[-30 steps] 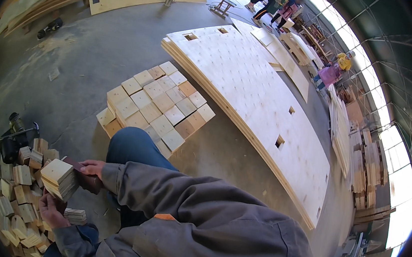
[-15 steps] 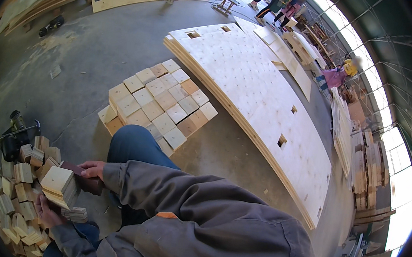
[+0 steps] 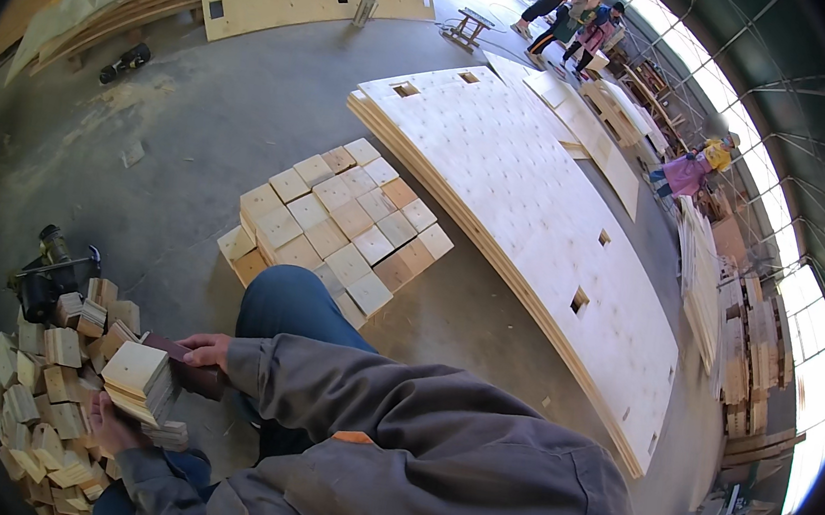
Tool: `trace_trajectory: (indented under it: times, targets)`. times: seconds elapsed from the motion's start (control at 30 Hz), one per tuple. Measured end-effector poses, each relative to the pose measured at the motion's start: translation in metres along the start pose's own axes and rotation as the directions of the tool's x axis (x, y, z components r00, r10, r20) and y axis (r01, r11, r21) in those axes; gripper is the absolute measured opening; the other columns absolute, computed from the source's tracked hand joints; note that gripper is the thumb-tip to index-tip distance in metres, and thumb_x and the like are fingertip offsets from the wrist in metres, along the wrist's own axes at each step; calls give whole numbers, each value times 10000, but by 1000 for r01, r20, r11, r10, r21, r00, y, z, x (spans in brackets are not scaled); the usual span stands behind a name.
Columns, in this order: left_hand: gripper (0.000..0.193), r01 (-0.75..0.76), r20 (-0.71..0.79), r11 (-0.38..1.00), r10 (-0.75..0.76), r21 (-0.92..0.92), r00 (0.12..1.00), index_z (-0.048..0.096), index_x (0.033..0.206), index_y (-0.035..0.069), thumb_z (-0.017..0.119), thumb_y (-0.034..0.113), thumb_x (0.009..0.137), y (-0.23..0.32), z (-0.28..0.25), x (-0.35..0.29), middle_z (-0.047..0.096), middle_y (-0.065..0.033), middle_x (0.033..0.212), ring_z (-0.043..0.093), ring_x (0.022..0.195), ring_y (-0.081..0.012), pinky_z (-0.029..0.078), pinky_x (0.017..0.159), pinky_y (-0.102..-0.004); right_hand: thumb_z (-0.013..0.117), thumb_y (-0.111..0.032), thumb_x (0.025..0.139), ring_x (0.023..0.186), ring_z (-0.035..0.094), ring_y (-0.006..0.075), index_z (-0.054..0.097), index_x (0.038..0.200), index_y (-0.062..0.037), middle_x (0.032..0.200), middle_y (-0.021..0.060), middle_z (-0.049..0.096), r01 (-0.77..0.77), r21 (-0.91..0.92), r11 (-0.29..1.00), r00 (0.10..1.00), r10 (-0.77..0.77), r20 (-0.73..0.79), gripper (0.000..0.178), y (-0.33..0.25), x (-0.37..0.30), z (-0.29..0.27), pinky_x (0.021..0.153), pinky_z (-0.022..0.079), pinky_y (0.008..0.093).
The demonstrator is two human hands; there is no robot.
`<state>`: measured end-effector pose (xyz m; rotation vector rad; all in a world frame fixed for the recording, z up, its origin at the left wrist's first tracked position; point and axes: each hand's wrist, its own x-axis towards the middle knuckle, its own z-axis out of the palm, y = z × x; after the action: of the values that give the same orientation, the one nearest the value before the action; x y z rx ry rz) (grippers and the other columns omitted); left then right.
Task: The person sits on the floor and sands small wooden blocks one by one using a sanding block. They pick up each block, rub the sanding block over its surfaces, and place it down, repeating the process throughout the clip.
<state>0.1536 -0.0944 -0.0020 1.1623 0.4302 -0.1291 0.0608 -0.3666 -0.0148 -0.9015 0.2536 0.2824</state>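
Note:
A squarish layered plywood block (image 3: 135, 369) is gripped at its lower left side by my left hand (image 3: 116, 427), fingers closed against it. My right hand (image 3: 209, 350) pinches a dark reddish-brown sheet, seemingly sandpaper (image 3: 202, 380), which lies against the block's far right side. Part of the sheet is hidden behind the block. Loose wooden blocks (image 3: 64, 350) form a heap beside and beyond my left hand. Just below the held block sits a small stack of thin wood pieces (image 3: 172, 435).
Beyond my knee (image 3: 299, 308) stands a neat stack of wooden blocks (image 3: 349, 213). Large plywood sheets (image 3: 515, 238) with square holes lie to its right. A black power tool (image 3: 48, 282) rests by the heap; another tool (image 3: 125, 63) lies farther off. Several people (image 3: 578, 24) are in the distance.
The whole view has shifted, so the scene sits a little farther right. My hands keep nearly the same hold on the block and the brown sheet.

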Motion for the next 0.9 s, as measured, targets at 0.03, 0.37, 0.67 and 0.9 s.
trace_trajectory:
  times: [0.03,0.37,0.67,0.9]
  targets:
    - [337,-5,-2,1000,5,3,1000,532,1192,19,630,235,953,0,2,-2,624,-144,1140,612,1034,-265,518,904,-399,713,-220,811,1090,584,183,598,1322,-41,1204,100,647,1,-3,1000,1000,-1,-8,553,2,1,-2,977,431,308]
    - [379,25,25,1000,-25,5,999,537,1185,34,661,282,927,5,9,-13,614,-143,1167,608,1055,-287,514,928,-418,713,-190,796,1017,617,183,612,1301,-40,1148,100,664,0,107,994,1000,0,-2,537,8,3,-2,919,472,306]
    - [318,37,59,998,-34,-55,998,535,1269,82,514,164,962,-4,-4,5,600,-134,1207,597,1100,-282,520,949,-422,713,-183,792,999,628,196,608,1300,-37,1140,104,667,-3,134,991,1000,5,-19,539,3,-3,3,916,485,328]
    - [383,69,70,997,-67,-28,995,522,1292,27,453,270,1004,8,17,-24,583,-147,1229,580,1135,-279,485,985,-415,713,-201,811,1007,627,196,604,1309,-46,1142,107,663,42,138,990,999,-39,-24,533,13,5,-4,915,483,324]
